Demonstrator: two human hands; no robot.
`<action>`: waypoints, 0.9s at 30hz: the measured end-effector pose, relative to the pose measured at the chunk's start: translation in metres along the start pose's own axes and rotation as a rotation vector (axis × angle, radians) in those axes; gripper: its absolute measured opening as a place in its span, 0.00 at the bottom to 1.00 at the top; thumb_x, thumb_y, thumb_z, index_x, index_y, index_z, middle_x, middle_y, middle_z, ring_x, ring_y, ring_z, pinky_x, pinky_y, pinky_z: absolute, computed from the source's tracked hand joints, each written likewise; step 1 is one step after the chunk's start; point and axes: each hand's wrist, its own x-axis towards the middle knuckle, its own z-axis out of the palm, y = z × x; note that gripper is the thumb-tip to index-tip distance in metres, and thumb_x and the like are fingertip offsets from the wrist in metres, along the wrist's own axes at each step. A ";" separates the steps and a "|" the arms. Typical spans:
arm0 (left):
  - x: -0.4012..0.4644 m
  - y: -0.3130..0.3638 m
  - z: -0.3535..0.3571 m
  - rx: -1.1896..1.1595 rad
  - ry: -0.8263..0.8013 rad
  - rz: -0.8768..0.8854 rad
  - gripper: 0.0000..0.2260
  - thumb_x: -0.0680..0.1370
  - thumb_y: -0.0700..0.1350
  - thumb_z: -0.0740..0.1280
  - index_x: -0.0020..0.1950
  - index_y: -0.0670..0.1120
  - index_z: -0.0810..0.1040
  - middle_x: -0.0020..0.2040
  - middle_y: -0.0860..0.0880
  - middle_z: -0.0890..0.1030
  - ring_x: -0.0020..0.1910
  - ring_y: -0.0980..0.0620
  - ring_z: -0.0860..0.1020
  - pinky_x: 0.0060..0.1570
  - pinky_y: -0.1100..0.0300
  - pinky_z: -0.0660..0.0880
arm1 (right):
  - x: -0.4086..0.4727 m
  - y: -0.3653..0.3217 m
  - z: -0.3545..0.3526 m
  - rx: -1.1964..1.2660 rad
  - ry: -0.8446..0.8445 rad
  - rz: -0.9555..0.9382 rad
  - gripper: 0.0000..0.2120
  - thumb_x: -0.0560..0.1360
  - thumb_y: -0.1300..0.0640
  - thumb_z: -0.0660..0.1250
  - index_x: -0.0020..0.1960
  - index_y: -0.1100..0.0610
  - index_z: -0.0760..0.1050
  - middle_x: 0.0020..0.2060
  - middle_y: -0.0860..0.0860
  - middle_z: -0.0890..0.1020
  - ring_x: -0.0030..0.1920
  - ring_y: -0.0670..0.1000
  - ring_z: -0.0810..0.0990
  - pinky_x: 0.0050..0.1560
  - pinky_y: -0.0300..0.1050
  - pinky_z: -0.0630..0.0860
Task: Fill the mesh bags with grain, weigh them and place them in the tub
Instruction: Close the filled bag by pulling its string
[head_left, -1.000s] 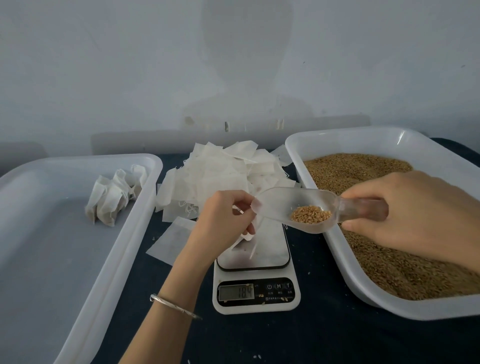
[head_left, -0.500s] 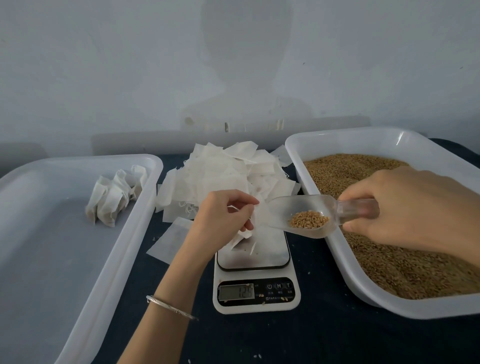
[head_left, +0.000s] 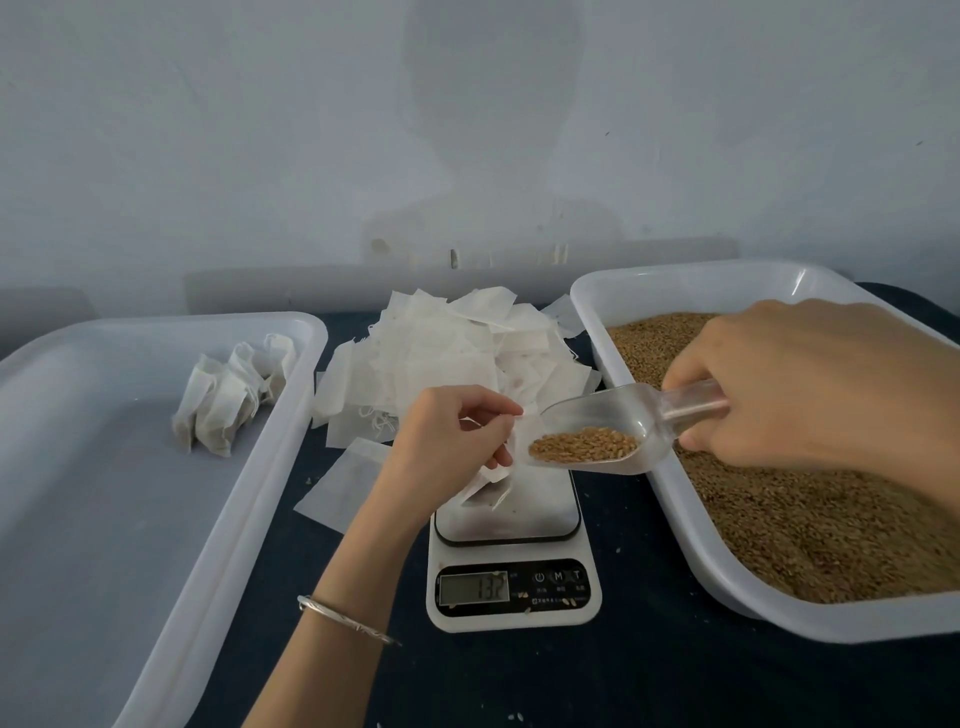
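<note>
grain tray (head_left: 691, 283): white, on the right of the table, holds a deep bed of loose grain (head_left: 810, 525); same place as a second ago.
tub (head_left: 156, 525): white, on the left; a few filled mesh bags (head_left: 228, 405) lie bunched at its far end, count unchanged across the three frames.
bag pile (head_left: 447, 358): heap of empty mesh bags behind the scale, between tub and grain tray; undisturbed.
scale (head_left: 511, 587): at centre front; display (head_left: 475, 588) now seems to read 13-something, having flickered over the last second. judgement: the reading is not settled while the bag is handled.
right hand (head_left: 810, 384): fingers wrapped round the handle of the clear scoop (head_left: 602, 434); over the last second scoop has come left and down, and its grain has slid to the lip.
left hand (head_left: 457, 441): thumb and fingers pinch the top edge of one mesh bag (head_left: 491, 480), which hangs to the scale platform; hand has barely moved.
scoop lip to bag mouth: now touching or just beside; a second ago apart.
step, judged: pour into bag is starting; weighing and transfer to tub not yet done for this bag.
risk, judged: bag mouth is small and limp, grain may spill onto the platform.
</note>
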 end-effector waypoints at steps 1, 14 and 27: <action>0.000 0.000 0.000 -0.002 -0.002 0.001 0.09 0.77 0.36 0.65 0.47 0.48 0.83 0.32 0.48 0.83 0.30 0.57 0.79 0.41 0.60 0.79 | 0.000 0.000 0.000 0.001 -0.002 -0.001 0.05 0.69 0.51 0.68 0.40 0.40 0.79 0.30 0.43 0.76 0.32 0.45 0.75 0.27 0.39 0.62; 0.002 -0.003 0.000 -0.011 0.003 0.020 0.10 0.77 0.36 0.65 0.46 0.51 0.82 0.33 0.48 0.83 0.30 0.57 0.80 0.42 0.56 0.81 | 0.003 0.006 0.007 0.032 0.055 -0.001 0.04 0.69 0.48 0.69 0.39 0.38 0.78 0.25 0.42 0.76 0.28 0.43 0.75 0.25 0.38 0.63; -0.001 -0.001 0.014 -0.187 0.057 0.026 0.06 0.78 0.38 0.66 0.47 0.46 0.82 0.34 0.52 0.80 0.31 0.54 0.79 0.39 0.56 0.79 | -0.035 0.047 0.074 0.995 0.156 0.158 0.15 0.57 0.35 0.69 0.44 0.26 0.76 0.40 0.28 0.81 0.41 0.34 0.81 0.45 0.43 0.74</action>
